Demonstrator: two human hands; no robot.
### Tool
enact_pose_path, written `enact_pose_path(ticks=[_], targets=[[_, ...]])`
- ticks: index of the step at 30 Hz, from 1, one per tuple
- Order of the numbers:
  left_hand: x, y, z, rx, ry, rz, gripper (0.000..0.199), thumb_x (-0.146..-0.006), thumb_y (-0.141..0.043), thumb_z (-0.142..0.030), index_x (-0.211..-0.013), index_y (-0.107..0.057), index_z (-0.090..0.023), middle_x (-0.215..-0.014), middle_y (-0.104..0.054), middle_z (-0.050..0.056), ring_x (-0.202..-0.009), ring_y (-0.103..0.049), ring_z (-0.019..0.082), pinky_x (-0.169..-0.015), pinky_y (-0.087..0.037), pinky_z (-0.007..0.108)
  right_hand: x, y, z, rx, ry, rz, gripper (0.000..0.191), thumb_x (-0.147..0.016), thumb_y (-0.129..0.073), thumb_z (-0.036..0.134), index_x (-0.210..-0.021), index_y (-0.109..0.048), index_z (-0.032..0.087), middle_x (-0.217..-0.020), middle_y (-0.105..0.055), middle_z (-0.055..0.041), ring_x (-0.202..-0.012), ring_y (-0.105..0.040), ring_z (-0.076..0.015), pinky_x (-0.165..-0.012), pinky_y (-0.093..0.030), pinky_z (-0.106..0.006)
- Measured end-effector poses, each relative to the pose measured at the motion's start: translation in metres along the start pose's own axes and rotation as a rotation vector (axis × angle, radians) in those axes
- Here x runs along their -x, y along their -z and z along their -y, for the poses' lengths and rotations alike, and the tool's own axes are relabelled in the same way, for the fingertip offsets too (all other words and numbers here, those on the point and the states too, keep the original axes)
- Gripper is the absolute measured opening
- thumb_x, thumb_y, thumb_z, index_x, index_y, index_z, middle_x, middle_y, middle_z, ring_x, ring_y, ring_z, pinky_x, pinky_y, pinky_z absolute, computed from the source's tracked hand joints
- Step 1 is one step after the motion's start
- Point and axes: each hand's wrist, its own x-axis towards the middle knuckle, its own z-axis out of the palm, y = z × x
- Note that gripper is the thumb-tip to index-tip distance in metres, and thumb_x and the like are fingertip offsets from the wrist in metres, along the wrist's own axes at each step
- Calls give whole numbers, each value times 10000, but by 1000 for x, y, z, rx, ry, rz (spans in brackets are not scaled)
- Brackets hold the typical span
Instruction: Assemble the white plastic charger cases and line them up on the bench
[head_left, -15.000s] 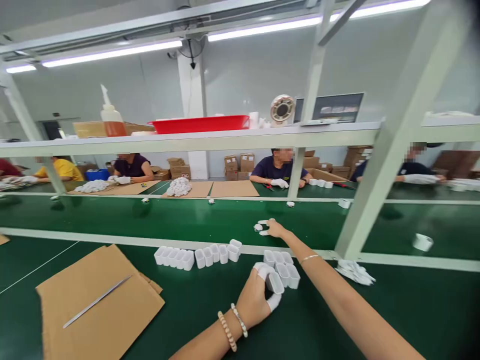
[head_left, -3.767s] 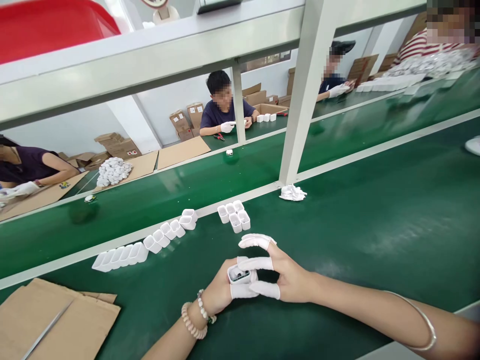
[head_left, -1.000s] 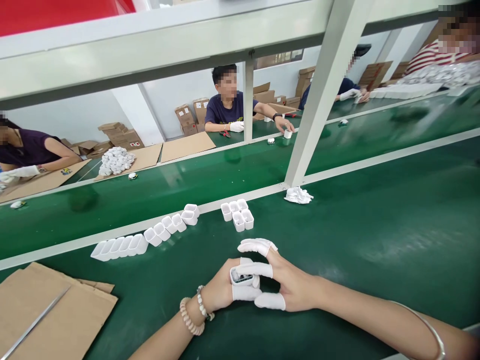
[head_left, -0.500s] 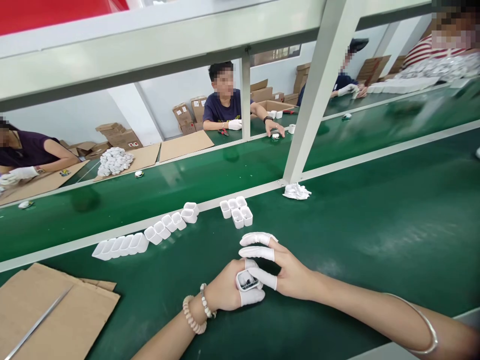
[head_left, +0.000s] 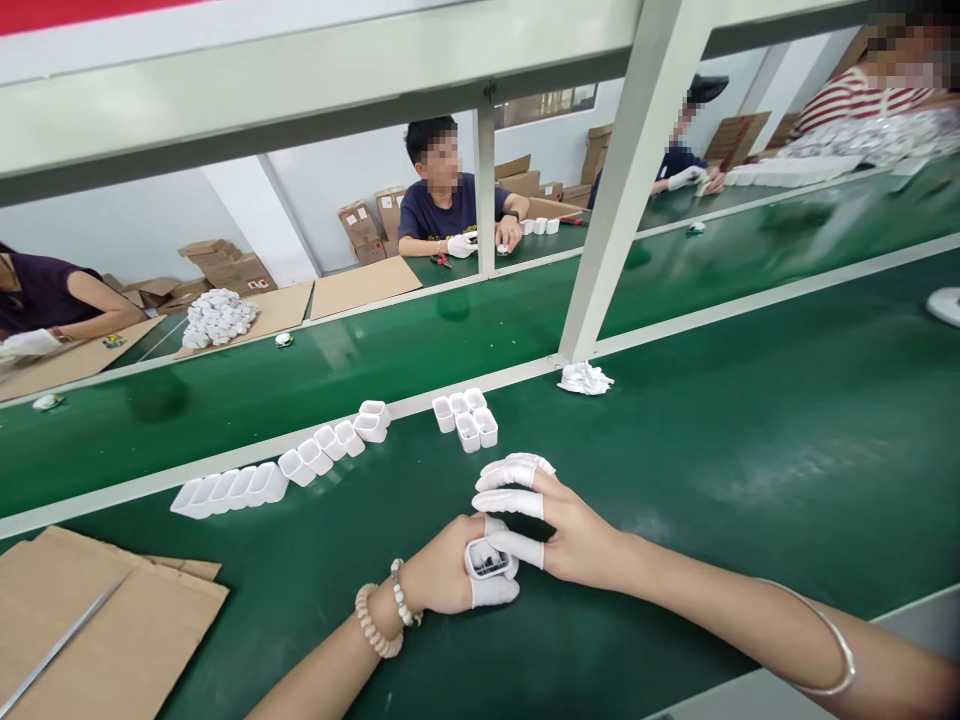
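My left hand (head_left: 457, 570), with white finger cots and two bead bracelets, is wrapped round a small white housing (head_left: 487, 560). The housing's open end faces up and shows dark and white parts inside. Over it is my right hand (head_left: 559, 520), its thumb touching the housing's rim while the other cot-covered fingers are stretched out and apart. Beyond my hands stands a small cluster of white open housings (head_left: 468, 420) on the green work surface (head_left: 675, 480). A slanting row of similar white housings (head_left: 255, 483) is to the left.
Brown cardboard (head_left: 97, 620) with a metal ruler (head_left: 64, 645) lies at left. A white crumpled bundle (head_left: 585, 378) sits by the frame post (head_left: 619, 190). Behind runs a green belt (head_left: 360, 345) with small pieces. Several people work across it; a white round object (head_left: 945, 305) is at right.
My hands keep nearly the same pose round the housing. The person opposite has drawn a hand back from the belt with a small white piece. A white round object has come into view at right.
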Motion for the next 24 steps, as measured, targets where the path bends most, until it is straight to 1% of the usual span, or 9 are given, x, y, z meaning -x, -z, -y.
enact_pose_path(ticks=[3, 7, 11, 14, 19, 24], targets=[[0, 0, 0, -22, -12, -4, 220, -659, -713, -218, -791, -555, -140, -716, -547, -7, -613, -475, 100, -604, -420, 242, 0, -1, 0, 16, -20, -15, 280, -885, -627, 232, -1164, -609, 237, -1129, -610, -90, -1124, -529, -226, -952, -436, -420], [0, 1, -1, -38, 14, 11, 223, -660, -715, -231, -770, -542, -143, -692, -543, -14, -584, -459, 93, -571, -406, 234, -1, -2, -2, 30, -33, -13, 251, -892, -623, 266, -1140, -622, 235, -1112, -620, -86, -1110, -538, -222, -940, -439, -414], [-2, 0, -3, -81, 3, 15, 207, -654, -708, -228, -754, -545, -148, -720, -549, -8, -613, -485, 104, -586, -415, 238, -1, -1, -1, 70, 12, -25, 268, -886, -632, 325, -1133, -621, 222, -1095, -628, -92, -1096, -549, -226, -947, -431, -424], [-4, -1, -3, -107, -31, 30, 169, -659, -684, -202, -727, -538, -150, -717, -544, -7, -627, -493, 111, -599, -421, 244, -2, 0, 2, 94, 54, -23, 280, -879, -641, 302, -1144, -611, 216, -1089, -629, -91, -1093, -556, -225, -976, -407, -444], [-5, -4, -2, -147, -57, 29, 154, -661, -660, -184, -742, -532, -156, -723, -548, 0, -654, -499, 126, -630, -442, 260, -2, 1, 4, 140, 88, 8, 281, -886, -627, 277, -1158, -600, 209, -1100, -624, -90, -1100, -561, -220, -1006, -387, -461], [-5, -5, -5, -163, -63, 30, 143, -661, -638, -163, -725, -511, -162, -696, -526, -18, -620, -470, 109, -584, -415, 239, -1, 0, 4, 147, 93, 5, 281, -888, -623, 276, -1160, -594, 212, -1091, -630, -89, -1098, -561, -220, -1013, -381, -465]])
